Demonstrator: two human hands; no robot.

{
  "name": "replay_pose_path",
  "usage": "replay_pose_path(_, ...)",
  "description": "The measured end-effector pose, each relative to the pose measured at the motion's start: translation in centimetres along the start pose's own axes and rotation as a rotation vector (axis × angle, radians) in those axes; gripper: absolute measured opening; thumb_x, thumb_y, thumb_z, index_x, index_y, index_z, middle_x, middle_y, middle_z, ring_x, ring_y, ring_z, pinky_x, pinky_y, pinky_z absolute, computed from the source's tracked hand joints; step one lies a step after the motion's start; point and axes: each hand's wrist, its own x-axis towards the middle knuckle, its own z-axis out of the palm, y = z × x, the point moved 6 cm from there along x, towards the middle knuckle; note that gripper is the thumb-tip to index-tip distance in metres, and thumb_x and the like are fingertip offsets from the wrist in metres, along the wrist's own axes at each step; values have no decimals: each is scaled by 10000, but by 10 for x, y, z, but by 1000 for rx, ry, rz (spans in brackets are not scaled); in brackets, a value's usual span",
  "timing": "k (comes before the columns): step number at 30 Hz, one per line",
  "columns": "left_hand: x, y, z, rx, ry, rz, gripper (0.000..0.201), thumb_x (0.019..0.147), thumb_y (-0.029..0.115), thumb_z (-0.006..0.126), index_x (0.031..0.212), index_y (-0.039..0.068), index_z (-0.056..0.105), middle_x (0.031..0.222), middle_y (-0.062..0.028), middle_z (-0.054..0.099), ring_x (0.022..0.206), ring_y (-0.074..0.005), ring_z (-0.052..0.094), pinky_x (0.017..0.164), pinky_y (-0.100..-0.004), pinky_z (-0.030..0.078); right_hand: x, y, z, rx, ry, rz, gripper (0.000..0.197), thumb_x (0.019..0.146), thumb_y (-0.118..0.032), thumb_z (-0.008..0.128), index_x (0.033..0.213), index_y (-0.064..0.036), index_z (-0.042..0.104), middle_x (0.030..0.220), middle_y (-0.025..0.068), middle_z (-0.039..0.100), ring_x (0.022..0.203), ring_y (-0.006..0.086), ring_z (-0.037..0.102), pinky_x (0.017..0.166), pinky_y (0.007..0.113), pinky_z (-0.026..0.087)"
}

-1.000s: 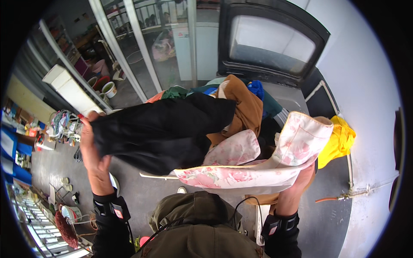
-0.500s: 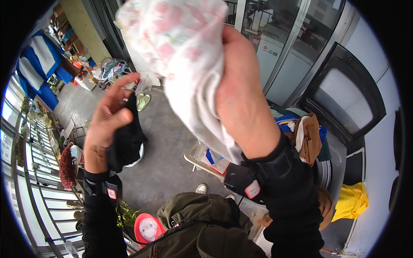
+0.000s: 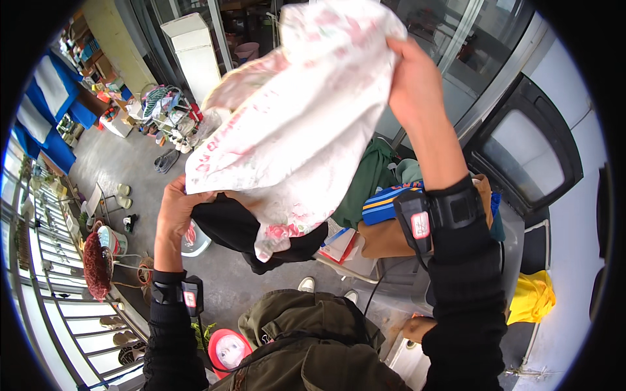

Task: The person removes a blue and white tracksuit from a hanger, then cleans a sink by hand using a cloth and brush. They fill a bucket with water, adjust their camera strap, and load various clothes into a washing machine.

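A white cloth with pink flowers (image 3: 306, 143) is spread in the air between my hands. My right hand (image 3: 418, 88) grips its upper right edge. My left hand (image 3: 175, 212) is closed on its lower left corner, with the fingertips partly tucked behind the fabric. A black cloth (image 3: 228, 228) hangs below my left hand, behind the floral one, and seems caught in the same grip. To the right lies a pile of clothes: a green garment (image 3: 366, 186), a blue one with yellow stripes (image 3: 385, 207) and a brown one (image 3: 391, 238).
A washing machine with a raised lid (image 3: 521, 146) stands at the right, a yellow cloth (image 3: 531, 298) beside it. Railings (image 3: 78, 318) line the left side. A red basin (image 3: 218, 366) sits near my feet, and a pale basin (image 3: 199, 241) is on the floor beyond my left hand.
The floral cloth, bunched in my right hand before, is now stretched open. My left hand, open earlier, has taken its lower corner. My right hand has moved to the right.
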Motion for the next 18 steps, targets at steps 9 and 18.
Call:
replay_pose_path(9,12,87,45,175,-249,201,278,838,-73,670,1101,18,659,917,37,591,883,-63,564,830,-193,427,-38,71,-118,124,200,137,279,955,17,492,1233,11,473,1206,156,567,1103,254,583,997,397,473)
replay_pose_path(18,-2,144,115,-35,-295,481,232,884,-24,651,1114,-3,620,1104,-54,639,1026,-105,571,915,-229,427,-114,130,33,-192,-491,155,901,735,-181,836,1449,22,326,1421,135,456,1241,213,508,1058,345,386)
